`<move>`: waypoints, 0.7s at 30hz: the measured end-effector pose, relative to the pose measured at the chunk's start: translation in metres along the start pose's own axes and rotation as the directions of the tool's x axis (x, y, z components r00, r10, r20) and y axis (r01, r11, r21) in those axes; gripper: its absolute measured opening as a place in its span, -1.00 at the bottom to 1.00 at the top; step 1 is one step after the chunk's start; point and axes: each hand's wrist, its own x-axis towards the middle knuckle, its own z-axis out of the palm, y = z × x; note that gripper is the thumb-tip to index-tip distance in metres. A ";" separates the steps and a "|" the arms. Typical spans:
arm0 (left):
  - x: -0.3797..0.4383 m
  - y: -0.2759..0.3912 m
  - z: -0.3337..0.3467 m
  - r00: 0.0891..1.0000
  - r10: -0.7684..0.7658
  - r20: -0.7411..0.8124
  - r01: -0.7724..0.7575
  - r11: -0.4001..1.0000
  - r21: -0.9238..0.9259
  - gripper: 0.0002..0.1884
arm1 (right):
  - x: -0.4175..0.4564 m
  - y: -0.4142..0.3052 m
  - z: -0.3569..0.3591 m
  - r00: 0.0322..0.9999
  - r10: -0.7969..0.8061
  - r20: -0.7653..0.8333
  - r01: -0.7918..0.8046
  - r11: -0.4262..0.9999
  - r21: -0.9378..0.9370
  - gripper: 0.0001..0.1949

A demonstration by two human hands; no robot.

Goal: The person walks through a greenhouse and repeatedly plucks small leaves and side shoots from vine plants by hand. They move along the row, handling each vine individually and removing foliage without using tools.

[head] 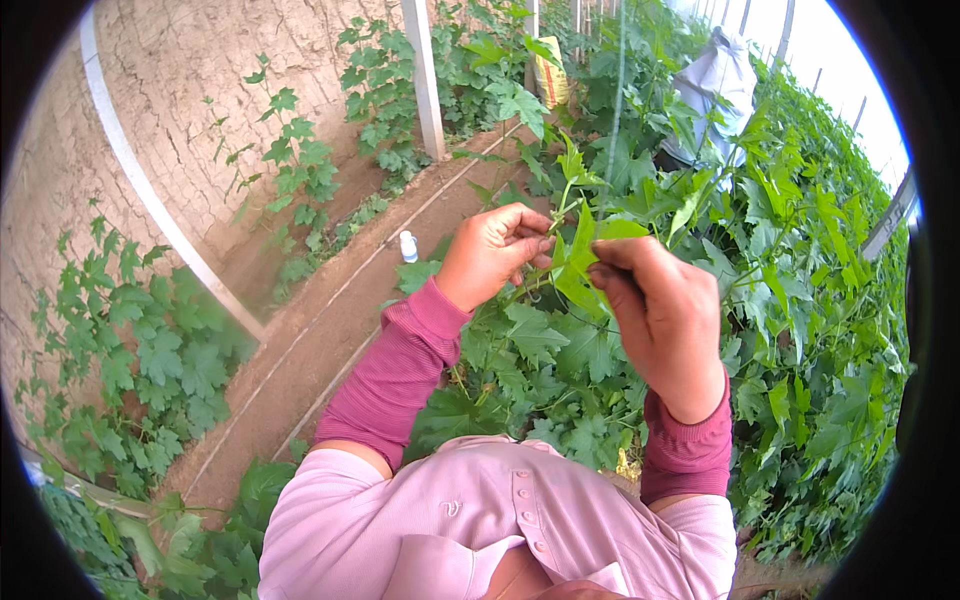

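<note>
My left hand (495,247) pinches the green stem of a climbing plant (568,196) between thumb and fingers, just below its young top leaves. To its right, my right hand (660,311) has thumb and forefinger pinched together at a bright green lobed leaf (581,262); whether they hold the leaf's edge or the thin string is hard to tell. That pale string (619,105) runs up from between the hands. Broad lobed leaves (536,334) spread below both hands.
A small white bottle (408,247) stands on the soil path left of my left hand. White posts (424,79) rise beside the cracked earth wall (187,97). A printed sack (551,71) stands farther back. Another person (716,94) is among the dense plants at upper right.
</note>
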 end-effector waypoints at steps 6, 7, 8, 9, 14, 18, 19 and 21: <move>0.031 0.045 0.042 0.769 0.635 -0.073 -0.577 0.739 0.346 -0.81 | 0.001 0.004 0.012 0.997 -0.075 0.030 0.079 0.982 -0.169 -0.86; 0.031 0.049 0.043 0.703 0.706 -0.087 -0.624 0.671 0.401 -0.80 | 0.002 0.009 0.011 0.992 -0.127 -0.019 0.120 0.969 -0.214 -0.85; 0.034 0.040 0.046 0.764 0.613 -0.201 -0.588 0.790 0.173 -0.82 | 0.002 0.015 0.008 0.995 -0.098 -0.014 0.090 0.955 -0.281 -0.86; 0.032 0.039 0.048 0.760 0.599 -0.254 -0.591 0.798 0.113 -0.83 | 0.001 0.016 0.005 0.999 -0.034 -0.028 0.023 0.941 -0.339 -0.86; 0.027 0.025 0.043 0.648 0.715 -0.264 -0.665 0.699 0.262 -0.82 | 0.010 0.036 0.003 0.960 0.251 -0.125 -0.252 0.968 0.009 -0.87; 0.026 0.020 0.040 0.706 0.688 -0.168 -0.610 0.711 0.350 -0.78 | 0.027 0.047 0.003 0.871 0.490 0.022 -0.403 0.689 0.602 -0.89; 0.025 0.022 0.038 0.727 0.670 -0.148 -0.607 0.729 0.315 -0.78 | 0.032 0.046 0.003 0.849 0.522 0.082 -0.423 0.579 0.698 -0.89; 0.024 0.031 0.037 0.768 0.632 -0.103 -0.598 0.765 0.240 -0.78 | 0.040 0.048 0.007 0.866 0.493 0.082 -0.394 0.572 0.719 -0.93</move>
